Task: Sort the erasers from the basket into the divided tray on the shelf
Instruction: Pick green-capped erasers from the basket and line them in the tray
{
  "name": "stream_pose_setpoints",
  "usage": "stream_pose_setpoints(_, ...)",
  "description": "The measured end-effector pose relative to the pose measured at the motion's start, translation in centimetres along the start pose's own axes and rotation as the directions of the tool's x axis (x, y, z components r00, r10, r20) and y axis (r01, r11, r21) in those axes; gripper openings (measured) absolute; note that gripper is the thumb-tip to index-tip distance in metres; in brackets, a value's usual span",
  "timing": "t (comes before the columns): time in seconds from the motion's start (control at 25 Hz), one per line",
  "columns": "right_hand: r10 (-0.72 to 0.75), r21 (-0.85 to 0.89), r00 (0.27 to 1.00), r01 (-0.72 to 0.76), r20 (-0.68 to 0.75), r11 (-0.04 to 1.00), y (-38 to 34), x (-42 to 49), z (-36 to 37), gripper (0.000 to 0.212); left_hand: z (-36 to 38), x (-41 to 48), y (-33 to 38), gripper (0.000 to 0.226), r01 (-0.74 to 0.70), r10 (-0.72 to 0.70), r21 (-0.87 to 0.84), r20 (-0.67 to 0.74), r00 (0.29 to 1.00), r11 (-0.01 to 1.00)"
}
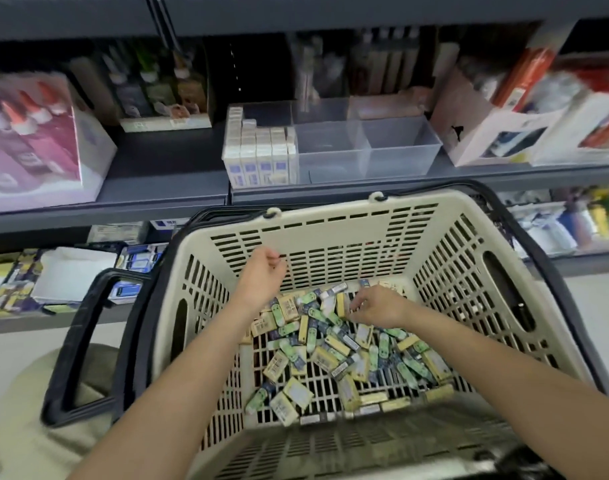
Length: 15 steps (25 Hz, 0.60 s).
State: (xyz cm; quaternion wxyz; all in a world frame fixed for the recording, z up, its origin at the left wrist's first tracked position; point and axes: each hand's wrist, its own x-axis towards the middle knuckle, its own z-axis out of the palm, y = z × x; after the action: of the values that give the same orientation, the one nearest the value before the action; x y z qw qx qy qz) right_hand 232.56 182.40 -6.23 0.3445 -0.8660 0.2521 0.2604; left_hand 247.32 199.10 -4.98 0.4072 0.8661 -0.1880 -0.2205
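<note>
We face a dark grey shop shelf (164, 174), with a big cream plastic basket (330, 211) just below its edge. On the shelf, beyond the basket, stands the clear divided tray (400, 157), its left compartments packed with upright white-and-blue boxes (258, 150), while the loose erasers (330, 348), yellow and green, lie heaped on the basket floor. Our left hand (261, 271) hovers above the heap, fingers curled, and our right hand (377, 308) dips its fingertips among the far erasers; we cannot tell whether either grip holds one.
</note>
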Motion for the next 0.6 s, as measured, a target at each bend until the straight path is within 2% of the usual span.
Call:
stream_pose_setpoints(0.12,0.043,-0.126,0.997,-0.035,0.063,0.991,-0.3,0.2,1.7,0.041,0.0,0.2,-0.1,0.023,-0.030,0.030,0.038,-0.002,1.000,0.999)
stream_pose_setpoints(0.2,0.068,-0.137,0.995,-0.058,0.076,0.989,-0.6,0.3,2.7,0.045,-0.3,0.4,-0.4,0.019,-0.046,0.046,0.044,-0.001,0.999,0.998)
stream_pose_setpoints(0.36,0.053,-0.163,0.996,-0.041,0.073,0.986,-1.2,-0.1,4.3,0.038,-0.5,0.1,-1.6,0.012,-0.122,0.122,0.046,-0.009,0.992,0.992)
stream_pose_setpoints(0.48,0.007,-0.248,0.995,-0.032,-0.103,0.968,-1.7,-0.1,4.2,0.024,0.0,-0.4,-2.5,0.012,-0.163,0.164,0.021,-0.042,0.986,0.986)
stream_pose_setpoints(0.56,-0.075,-0.331,0.963,-0.016,-0.258,0.943,-2.0,0.7,3.1,0.029,0.8,-0.7,-2.8,0.016,-0.174,0.172,0.079,0.032,0.985,0.981)
stream_pose_setpoints(0.6,-0.121,-0.374,0.955,0.012,-0.271,0.928,-1.9,1.3,2.7,0.038,1.3,-1.0,-3.1,0.021,-0.189,0.177,0.144,0.094,0.980,0.971)
